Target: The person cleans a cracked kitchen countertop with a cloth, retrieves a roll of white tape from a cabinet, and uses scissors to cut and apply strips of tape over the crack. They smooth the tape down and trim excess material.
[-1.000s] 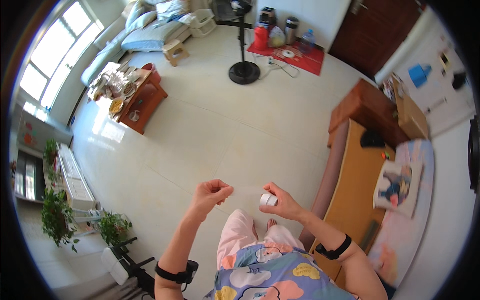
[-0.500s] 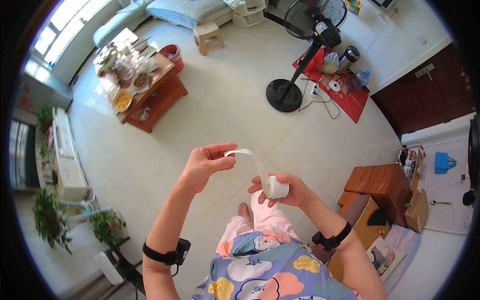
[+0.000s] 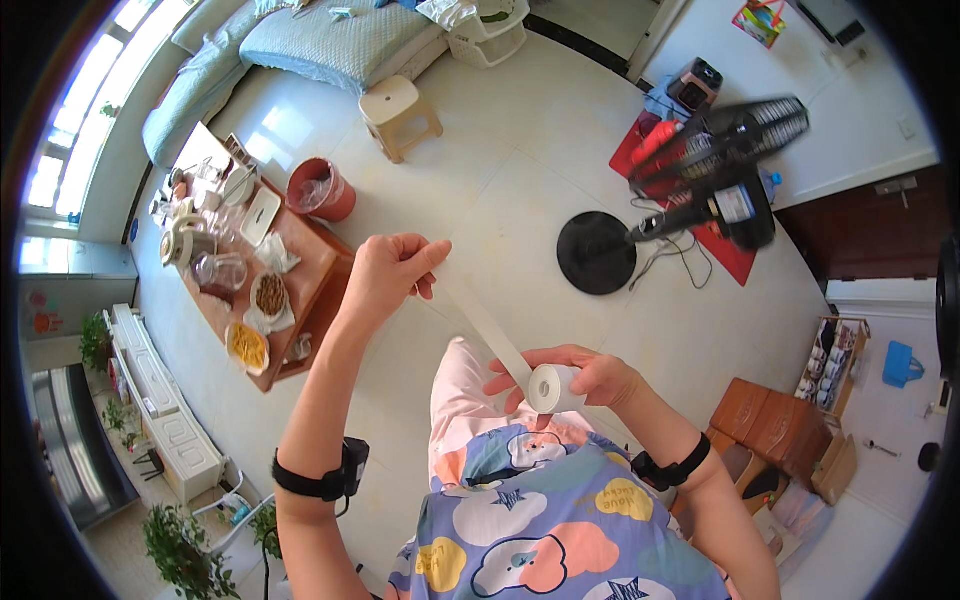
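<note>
My left hand (image 3: 405, 270), raised left of centre, is pinched on the free end of a thin white paper strip (image 3: 493, 330). The strip runs diagonally down to a small white roll (image 3: 563, 389), its hollow core facing up toward the camera. My right hand (image 3: 605, 378) cups that roll from the right, fingers curled around it and partly hidden behind it. Both hands are over the tiled floor, just beyond my pink-trousered leg (image 3: 450, 390). Black bands with small devices are strapped to both forearms.
A cluttered wooden table (image 3: 315, 300) stands left ahead, beside a red bin (image 3: 325, 205) and a stool (image 3: 390, 105). A black standing fan (image 3: 590, 250) is right ahead on the floor, with cables. Wooden cabinets (image 3: 760, 420) are lower right; plants (image 3: 180, 545) lower left.
My left hand has moved up, drawing out a longer length of strip from the roll. The view has shifted closer to the table and fan, which now appear larger and lower in the frame.
</note>
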`<state>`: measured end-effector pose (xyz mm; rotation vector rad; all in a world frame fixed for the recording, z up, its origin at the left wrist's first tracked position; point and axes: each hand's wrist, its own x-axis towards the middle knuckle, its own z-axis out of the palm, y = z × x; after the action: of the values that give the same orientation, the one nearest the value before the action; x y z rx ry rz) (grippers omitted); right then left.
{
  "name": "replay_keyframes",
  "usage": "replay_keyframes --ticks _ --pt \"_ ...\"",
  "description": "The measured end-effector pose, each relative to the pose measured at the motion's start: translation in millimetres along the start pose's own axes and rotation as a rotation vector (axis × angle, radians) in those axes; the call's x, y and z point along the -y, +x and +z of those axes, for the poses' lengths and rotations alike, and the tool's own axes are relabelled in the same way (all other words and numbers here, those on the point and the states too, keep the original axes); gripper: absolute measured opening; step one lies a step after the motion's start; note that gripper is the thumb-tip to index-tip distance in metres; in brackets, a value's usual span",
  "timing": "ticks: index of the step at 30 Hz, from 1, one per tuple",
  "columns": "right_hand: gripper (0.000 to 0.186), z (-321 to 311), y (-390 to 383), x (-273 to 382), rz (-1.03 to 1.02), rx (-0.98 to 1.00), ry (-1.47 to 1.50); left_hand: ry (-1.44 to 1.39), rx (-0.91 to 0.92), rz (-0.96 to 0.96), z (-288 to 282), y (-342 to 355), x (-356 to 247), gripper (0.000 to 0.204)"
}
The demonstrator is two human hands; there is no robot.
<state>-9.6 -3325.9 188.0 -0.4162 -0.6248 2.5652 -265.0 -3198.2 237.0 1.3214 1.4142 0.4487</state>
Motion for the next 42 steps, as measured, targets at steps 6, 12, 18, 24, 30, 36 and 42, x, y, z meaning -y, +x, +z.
replay_keyframes --ticks 6,12,18,24,30,36,42 --pt "0.097 -67.2 107.7 155.8 -0.248 -0.165 -0.018 -0.018 0.066 -0.005 -84.4 218.6 -49.2 0.035" --pt "0.099 -113.0 149.4 297.8 -0.735 -0.456 0.009 -0.248 0.401 -0.062 -102.3 428.4 -108.7 0.033" --pt "0.1 -182.9 166.1 429.6 -0.907 -0.517 0.018 -0.354 0.841 -0.105 -79.6 613.3 -180.1 0.031" --pt "0.099 -301.3 166.1 586.7 -0.982 -0.497 0.08 -0.362 0.963 -0.159 -67.8 796.1 -286.1 0.029" --pt "0.097 -395.5 164.1 763.9 -0.892 -0.522 0.093 -0.349 0.909 -0.099 -69.4 947.3 -397.1 0.028" --pt "0.065 -506.6 166.7 955.3 -0.752 -0.641 -0.041 -0.42 0.715 0.011 -26.1 1138.2 -487.4 0.027" --pt "0.034 -611.4 154.3 1095.6 -0.733 -0.853 0.043 -0.387 0.593 0.044 39.5 1308.1 -605.5 0.026"
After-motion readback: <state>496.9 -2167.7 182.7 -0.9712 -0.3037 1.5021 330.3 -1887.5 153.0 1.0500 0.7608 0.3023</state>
